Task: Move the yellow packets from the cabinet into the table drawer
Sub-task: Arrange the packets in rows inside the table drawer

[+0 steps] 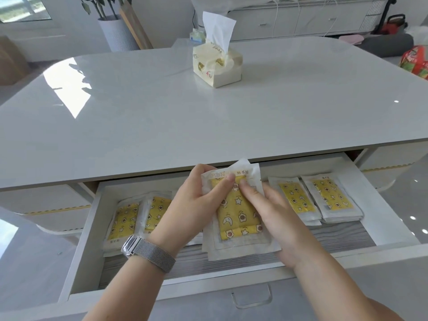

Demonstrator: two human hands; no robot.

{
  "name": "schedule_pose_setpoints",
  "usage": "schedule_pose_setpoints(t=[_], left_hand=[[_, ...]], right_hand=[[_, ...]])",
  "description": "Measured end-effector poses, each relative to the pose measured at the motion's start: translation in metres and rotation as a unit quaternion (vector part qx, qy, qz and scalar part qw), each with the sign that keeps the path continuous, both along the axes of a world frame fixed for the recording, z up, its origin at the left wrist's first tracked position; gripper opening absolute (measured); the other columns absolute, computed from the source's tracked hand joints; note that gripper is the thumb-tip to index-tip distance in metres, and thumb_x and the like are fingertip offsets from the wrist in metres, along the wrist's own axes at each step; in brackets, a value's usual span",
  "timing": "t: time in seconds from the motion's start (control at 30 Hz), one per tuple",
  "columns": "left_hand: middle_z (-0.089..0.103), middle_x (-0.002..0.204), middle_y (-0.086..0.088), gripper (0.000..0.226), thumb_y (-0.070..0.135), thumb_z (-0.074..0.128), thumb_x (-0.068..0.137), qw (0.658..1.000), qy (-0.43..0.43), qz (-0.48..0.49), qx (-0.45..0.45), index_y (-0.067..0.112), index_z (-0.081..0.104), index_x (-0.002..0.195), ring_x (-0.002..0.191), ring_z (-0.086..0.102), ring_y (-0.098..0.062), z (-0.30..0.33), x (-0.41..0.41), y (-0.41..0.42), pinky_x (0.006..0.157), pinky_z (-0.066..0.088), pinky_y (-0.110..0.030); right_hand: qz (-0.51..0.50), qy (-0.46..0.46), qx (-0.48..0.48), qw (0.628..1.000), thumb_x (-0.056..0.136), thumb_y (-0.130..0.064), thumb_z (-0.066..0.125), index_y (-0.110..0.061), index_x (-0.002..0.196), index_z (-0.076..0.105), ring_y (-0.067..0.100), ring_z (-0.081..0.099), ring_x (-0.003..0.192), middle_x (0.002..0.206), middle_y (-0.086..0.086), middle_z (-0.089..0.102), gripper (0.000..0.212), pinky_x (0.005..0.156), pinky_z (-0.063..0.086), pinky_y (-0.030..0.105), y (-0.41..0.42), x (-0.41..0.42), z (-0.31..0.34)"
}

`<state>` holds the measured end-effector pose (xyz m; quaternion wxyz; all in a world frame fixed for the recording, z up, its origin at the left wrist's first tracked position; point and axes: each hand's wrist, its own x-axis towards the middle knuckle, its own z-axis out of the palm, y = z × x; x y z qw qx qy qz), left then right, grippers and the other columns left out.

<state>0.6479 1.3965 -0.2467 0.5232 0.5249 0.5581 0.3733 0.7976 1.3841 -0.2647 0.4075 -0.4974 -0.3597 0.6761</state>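
Note:
The white table drawer stands pulled out below the tabletop. Over its middle I hold a small stack of yellow packets with star and egg prints in clear wrappers. My left hand grips the stack's upper left edge, thumb on top. My right hand holds the stack's right side, with its fingers on the top packet. More yellow packets lie in the drawer: a pile at the left and two piles at the right.
A cream tissue pack with a tissue sticking up stands on the glossy white table. The drawer's front has a clear handle. A plant pot, a low white cabinet and a red bag lie beyond.

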Motion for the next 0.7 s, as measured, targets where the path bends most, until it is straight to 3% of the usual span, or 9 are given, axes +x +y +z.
schedule_pose_setpoints(t=[0.17,0.3,0.4,0.5,0.6,0.7], left_hand=[[0.077,0.089,0.004,0.027,0.048,0.058,0.088,0.999,0.034,-0.035,0.01,0.027,0.057,0.105,0.082,0.074,-0.013,0.0,-0.001,-0.001,0.083,0.06,-0.044],[0.076,0.092,0.0,0.041,0.061,0.053,0.077,0.997,0.054,-0.053,0.012,0.035,0.056,0.108,0.085,0.074,-0.016,0.002,-0.003,-0.002,0.085,0.059,-0.047],[0.074,0.104,0.003,0.038,0.047,0.056,0.086,0.999,0.006,-0.05,0.021,0.042,0.05,0.123,0.088,0.074,-0.013,0.003,0.0,-0.007,0.083,0.06,-0.042],[0.072,0.112,-0.002,0.059,0.032,0.065,0.09,0.996,-0.079,0.004,-0.031,0.042,0.029,0.136,0.091,0.074,-0.014,0.003,0.003,-0.01,0.077,0.061,-0.031],[0.075,0.107,0.0,0.038,0.029,0.067,0.09,0.995,-0.069,-0.011,-0.074,0.018,0.057,0.125,0.096,0.073,-0.017,0.004,0.0,-0.01,0.086,0.059,-0.04],[0.077,0.102,-0.003,0.023,0.023,0.066,0.092,0.995,-0.056,-0.01,-0.077,0.013,0.068,0.112,0.094,0.074,-0.021,0.004,-0.007,-0.009,0.088,0.058,-0.045]], right_hand=[[0.009,-0.004,0.004,1.0,0.087,-0.048,0.061,-0.024,0.111,0.067,0.02,0.074,0.09,0.098,0.004,0.076,0.034,0.082,0.059,0.043,-0.003,0.002,0.001],[-0.002,-0.003,0.013,1.0,0.087,-0.047,0.062,-0.026,0.109,0.067,0.02,0.074,0.089,0.096,0.003,0.076,0.031,0.082,0.059,0.043,-0.004,0.002,0.0],[-0.017,-0.012,0.027,0.999,0.086,-0.049,0.062,-0.026,0.109,0.067,0.018,0.074,0.089,0.097,0.001,0.076,0.033,0.08,0.06,0.041,-0.004,-0.001,-0.001],[-0.072,0.004,0.046,0.996,0.09,-0.042,0.061,-0.024,0.106,0.069,0.015,0.074,0.085,0.092,-0.001,0.077,0.026,0.07,0.06,0.032,-0.002,-0.004,0.001],[-0.105,0.005,0.05,0.993,0.091,-0.04,0.06,-0.024,0.107,0.069,0.017,0.074,0.086,0.092,0.0,0.077,0.025,0.071,0.06,0.034,0.0,-0.008,0.003],[-0.086,-0.015,0.046,0.995,0.09,-0.044,0.06,-0.026,0.109,0.067,0.016,0.074,0.088,0.094,-0.002,0.077,0.027,0.079,0.06,0.039,-0.001,-0.013,0.001]])
